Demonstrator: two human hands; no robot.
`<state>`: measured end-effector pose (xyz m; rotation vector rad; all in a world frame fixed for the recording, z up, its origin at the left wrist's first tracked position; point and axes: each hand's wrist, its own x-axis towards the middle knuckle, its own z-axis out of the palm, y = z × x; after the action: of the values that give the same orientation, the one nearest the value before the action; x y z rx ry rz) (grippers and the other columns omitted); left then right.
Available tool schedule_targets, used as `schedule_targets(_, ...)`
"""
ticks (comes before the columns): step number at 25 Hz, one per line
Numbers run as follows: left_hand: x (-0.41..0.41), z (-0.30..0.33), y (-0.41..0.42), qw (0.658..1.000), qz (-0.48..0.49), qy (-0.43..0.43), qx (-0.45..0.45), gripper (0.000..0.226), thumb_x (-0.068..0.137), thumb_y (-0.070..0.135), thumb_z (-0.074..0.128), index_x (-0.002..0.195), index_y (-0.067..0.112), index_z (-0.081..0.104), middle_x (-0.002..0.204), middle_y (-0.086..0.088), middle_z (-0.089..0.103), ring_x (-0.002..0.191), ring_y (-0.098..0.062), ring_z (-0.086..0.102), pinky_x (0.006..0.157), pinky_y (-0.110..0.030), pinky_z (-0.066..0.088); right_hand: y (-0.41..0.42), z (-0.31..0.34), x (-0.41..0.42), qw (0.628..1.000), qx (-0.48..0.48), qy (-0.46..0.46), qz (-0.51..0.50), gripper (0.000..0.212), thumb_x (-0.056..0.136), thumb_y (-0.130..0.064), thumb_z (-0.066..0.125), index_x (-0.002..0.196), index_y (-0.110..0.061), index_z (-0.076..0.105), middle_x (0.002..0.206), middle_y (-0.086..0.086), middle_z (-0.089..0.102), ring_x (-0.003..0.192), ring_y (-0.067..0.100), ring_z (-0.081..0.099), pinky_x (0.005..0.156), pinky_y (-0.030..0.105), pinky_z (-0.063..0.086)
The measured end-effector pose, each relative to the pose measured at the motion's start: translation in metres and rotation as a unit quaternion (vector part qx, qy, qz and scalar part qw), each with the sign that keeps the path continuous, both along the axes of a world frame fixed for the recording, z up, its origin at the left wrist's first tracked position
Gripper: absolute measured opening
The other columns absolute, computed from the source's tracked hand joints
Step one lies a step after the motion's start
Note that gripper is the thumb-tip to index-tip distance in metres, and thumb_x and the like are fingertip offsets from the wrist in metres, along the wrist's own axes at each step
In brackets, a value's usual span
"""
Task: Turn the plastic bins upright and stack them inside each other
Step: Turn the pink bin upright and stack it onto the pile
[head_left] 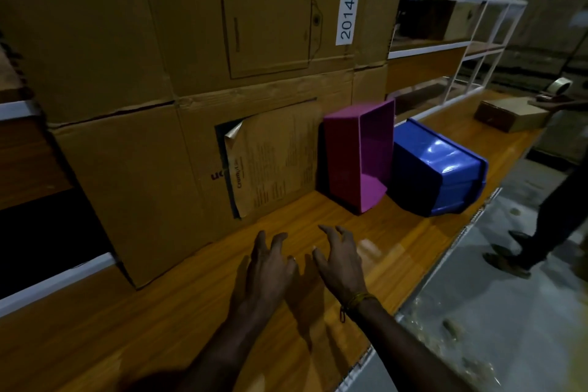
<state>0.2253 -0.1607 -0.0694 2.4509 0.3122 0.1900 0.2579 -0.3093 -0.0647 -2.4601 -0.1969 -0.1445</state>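
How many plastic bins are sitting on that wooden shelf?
2. The pink bin lies on its side against the cardboard boxes. The blue bin is tipped over just to its right, touching it. Others may be hidden out of view.

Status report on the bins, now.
Left hand and right hand open, holding nothing. Pink bin on its side; blue bin tipped over. Path clear.
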Motion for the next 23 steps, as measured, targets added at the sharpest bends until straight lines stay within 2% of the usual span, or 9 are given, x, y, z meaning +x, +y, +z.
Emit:
schedule_targets(3, 0.031, 0.013, -0.009, 1.000, -0.011, -0.027, -0.004, 0.054, 0.095, 0.034, 0.055, 0.145, 0.032, 0.034, 0.162, -0.008, 0.008, 0.144, -0.032, 0.027, 0.095, -0.039, 0.047, -0.007, 0.013, 0.036, 0.998, 0.048, -0.020, -0.018, 0.050, 0.095, -0.037, 0.053, 0.142, -0.029, 0.037, 0.151, 0.009, 0.029, 0.135, 0.028, 0.038, 0.103, 0.047, 0.045)
schedule_targets(5, 0.054, 0.021, -0.016, 0.998, -0.016, -0.050, -0.027, 0.054, 0.095, 0.033, 0.055, 0.145, 0.030, 0.034, 0.161, -0.007, 0.011, 0.144, -0.031, 0.027, 0.095, -0.038, 0.046, -0.012, 0.025, 0.066, 0.997, 0.067, -0.039, -0.024, 0.053, 0.095, -0.034, 0.054, 0.144, -0.027, 0.036, 0.152, 0.011, 0.029, 0.138, 0.027, 0.034, 0.108, 0.043, 0.041)
schedule_targets(7, 0.076, 0.030, -0.023, 0.996, -0.011, -0.077, -0.035, 0.055, 0.095, 0.032, 0.054, 0.146, 0.029, 0.034, 0.161, -0.006, 0.014, 0.145, -0.030, 0.025, 0.101, -0.038, 0.043, -0.017, 0.037, 0.097, 0.995, 0.081, -0.054, -0.027, 0.055, 0.095, -0.032, 0.055, 0.146, -0.025, 0.035, 0.152, 0.013, 0.030, 0.140, 0.027, 0.032, 0.110, 0.040, 0.035)
schedule_targets(10, 0.109, 0.046, -0.043, 0.994, 0.009, -0.105, -0.035, 0.056, 0.096, 0.033, 0.054, 0.147, 0.026, 0.033, 0.162, -0.006, 0.014, 0.147, -0.028, 0.022, 0.109, -0.039, 0.039, -0.025, 0.054, 0.144, 0.994, 0.083, -0.071, -0.023, 0.055, 0.095, -0.032, 0.053, 0.146, -0.025, 0.034, 0.153, 0.013, 0.029, 0.141, 0.028, 0.031, 0.109, 0.044, 0.038)
schedule_targets(13, 0.144, 0.065, -0.068, 0.991, 0.025, -0.128, -0.029, 0.056, 0.096, 0.034, 0.054, 0.147, 0.028, 0.033, 0.162, -0.004, 0.014, 0.146, -0.026, 0.024, 0.108, -0.037, 0.039, -0.034, 0.073, 0.190, 0.992, 0.078, -0.097, -0.017, 0.055, 0.093, -0.034, 0.054, 0.145, -0.025, 0.035, 0.150, 0.013, 0.033, 0.137, 0.031, 0.037, 0.103, 0.051, 0.045)
schedule_targets(19, 0.193, 0.091, -0.098, 0.984, 0.058, -0.162, -0.041, 0.056, 0.095, 0.033, 0.055, 0.147, 0.030, 0.035, 0.160, -0.002, 0.018, 0.146, -0.022, 0.025, 0.110, -0.033, 0.035, -0.045, 0.095, 0.263, 0.986, 0.113, -0.110, -0.055, 0.054, 0.092, -0.035, 0.055, 0.143, -0.030, 0.035, 0.154, 0.011, 0.029, 0.138, 0.031, 0.036, 0.107, 0.053, 0.037)
schedule_targets(23, 0.200, 0.085, -0.099, 0.985, 0.090, -0.149, -0.019, 0.055, 0.094, 0.035, 0.057, 0.145, 0.032, 0.037, 0.158, -0.001, 0.022, 0.144, -0.021, 0.028, 0.109, -0.035, 0.039, -0.044, 0.097, 0.293, 0.972, 0.182, -0.140, -0.048, 0.057, 0.092, -0.032, 0.057, 0.144, -0.029, 0.033, 0.141, 0.004, 0.052, 0.127, 0.026, 0.050, 0.102, 0.050, 0.037)
